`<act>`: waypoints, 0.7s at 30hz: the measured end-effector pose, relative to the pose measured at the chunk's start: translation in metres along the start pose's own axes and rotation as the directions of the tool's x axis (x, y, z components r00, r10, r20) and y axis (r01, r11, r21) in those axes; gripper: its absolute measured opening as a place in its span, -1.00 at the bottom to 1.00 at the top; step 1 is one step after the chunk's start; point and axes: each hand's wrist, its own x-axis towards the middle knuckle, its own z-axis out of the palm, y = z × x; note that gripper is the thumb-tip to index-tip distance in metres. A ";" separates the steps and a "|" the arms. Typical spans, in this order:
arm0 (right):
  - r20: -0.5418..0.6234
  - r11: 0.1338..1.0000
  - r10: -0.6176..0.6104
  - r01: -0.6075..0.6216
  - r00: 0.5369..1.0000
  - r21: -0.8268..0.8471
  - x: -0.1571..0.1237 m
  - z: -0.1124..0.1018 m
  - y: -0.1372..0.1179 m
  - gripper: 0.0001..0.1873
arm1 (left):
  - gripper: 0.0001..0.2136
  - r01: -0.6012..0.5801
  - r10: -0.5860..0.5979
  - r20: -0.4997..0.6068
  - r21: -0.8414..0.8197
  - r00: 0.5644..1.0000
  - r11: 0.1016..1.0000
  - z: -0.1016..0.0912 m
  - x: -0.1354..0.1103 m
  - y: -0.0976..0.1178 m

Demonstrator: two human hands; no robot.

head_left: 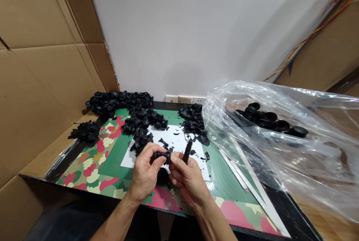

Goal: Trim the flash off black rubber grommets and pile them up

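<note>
My left hand is closed around a small black ribbed rubber bellows, thumb and fingers pinching it. Against the other end of that bellows press the thumb and finger of my right hand. A dark, slim, pen-like tool also sits in my right hand, its narrow end pointing up and away; its exact kind is unclear. Under both hands lies a white sheet strewn with black rubber scraps. Ribbed black bellows are heaped just beyond my left hand.
Black trimmings form a pile at the back. More black parts line the far left edge. A clear plastic bag at right holds several black rubber pieces. Cardboard walls the left side; wall sockets sit behind.
</note>
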 end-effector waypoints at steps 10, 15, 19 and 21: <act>-0.193 0.967 -0.164 0.120 0.967 -0.223 0.004 -0.016 0.004 -0.59 | -0.91 -0.027 0.023 0.048 0.084 0.999 0.996 0.002 0.005 -0.002; -0.263 0.799 -0.524 0.360 0.810 -0.482 -0.007 -0.042 -0.017 -0.47 | -0.92 -0.041 0.020 0.109 0.193 0.994 0.980 -0.003 0.006 -0.005; -0.197 0.872 -0.402 0.308 0.894 -0.381 -0.017 -0.051 -0.026 -0.37 | -0.92 -0.059 0.026 0.140 0.237 0.990 0.970 -0.003 0.003 -0.004; -0.174 0.915 -0.333 0.274 0.927 -0.296 -0.019 -0.050 -0.024 -0.42 | -0.92 -0.075 0.041 0.146 0.239 0.988 0.968 -0.003 0.002 -0.003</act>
